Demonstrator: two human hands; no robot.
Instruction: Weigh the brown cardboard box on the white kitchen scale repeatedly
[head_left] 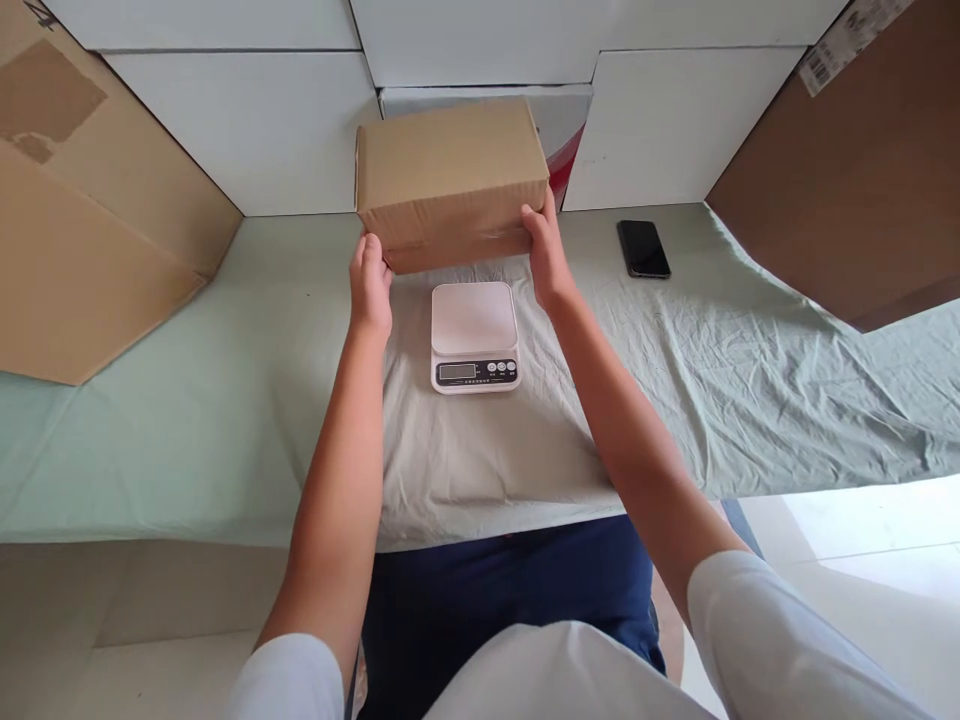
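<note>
The fingertips of both hands are hidden behind the lower edges of the cardboard box [452,180], so how far they wrap under it cannot be told. The left hand [370,290] grips its lower left corner and the right hand [547,258] its lower right edge, fingers closed against the box. The box sits at the far side of the table, just beyond the small white scale [474,336], whose display is too small to read. A crumpled pale green cloth [750,380] covers the table. A black phone [643,248] lies to the right. Large brown cartons [82,230], cut off by the frame, lean against white wall panels [247,130].
</note>
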